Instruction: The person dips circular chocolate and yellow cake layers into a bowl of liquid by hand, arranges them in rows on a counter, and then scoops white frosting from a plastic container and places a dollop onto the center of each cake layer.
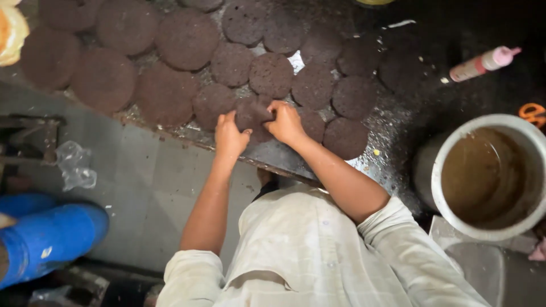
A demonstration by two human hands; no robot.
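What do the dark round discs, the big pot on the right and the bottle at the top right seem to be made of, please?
The dark round discs: likely baked sponge, matte and crumbly, with a porous surface. Both the left hand and the right hand grip one. The big pot: probably metal, with a dull grey rim and brown liquid inside. The bottle: seemingly plastic, smooth and pinkish.

Dark brown round flat cakes (187, 40) crowd the dark worktop (398, 122) from nine through one o'clock, edge to edge, leaving hardly a gap. At three o'clock a strip of bare worktop lies open, bounded by a grey metal pot of brown liquid (490, 176) and a pink-capped squeeze bottle (482, 63).
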